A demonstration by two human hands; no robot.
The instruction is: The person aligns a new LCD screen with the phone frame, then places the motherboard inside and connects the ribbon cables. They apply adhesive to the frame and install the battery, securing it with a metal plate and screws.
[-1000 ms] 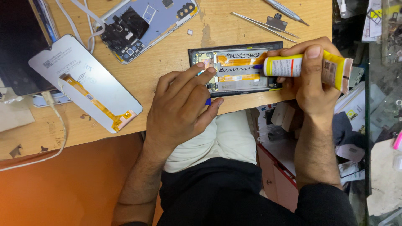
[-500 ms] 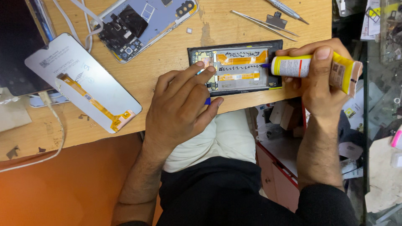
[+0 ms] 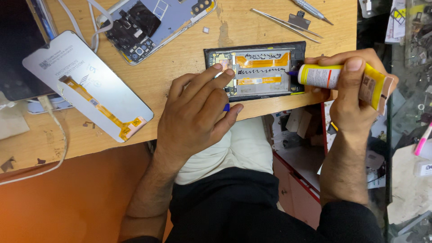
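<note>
1. The wooden desk (image 3: 189, 58) fills the upper half of the head view, its front edge running just above the person's lap
2. A dark screen or slab (image 3: 18, 49) lies at the far left corner of the desk, partly cut off by the frame
3. A white display panel (image 3: 85, 81) with an orange flex ribbon lies face down at an angle on the left of the desk, well apart from both hands
4. A second opened phone (image 3: 153, 22), its blue-grey back showing boards and camera cut-outs, lies near the top edge, beside white cables (image 3: 54, 130) that trail off to the left
5. The opened phone frame (image 3: 256, 72) lies flat near the desk's front edge, between the two hands; orange flex strips cross its inside and wavy dark glue lines run along them
6. The left hand (image 3: 198, 112) rests on the frame's left end, fingers spread and pressing down; a small blue piece shows by the thumb, too hidden to tell what it is
7. The right hand (image 3: 351, 85) is closed around a yellow and white glue tube (image 3: 337, 78), held level, its nozzle at the frame's right end
8. Thin metal tweezers (image 3: 285, 20) and a small tool lie beyond the frame, near the top right
</note>
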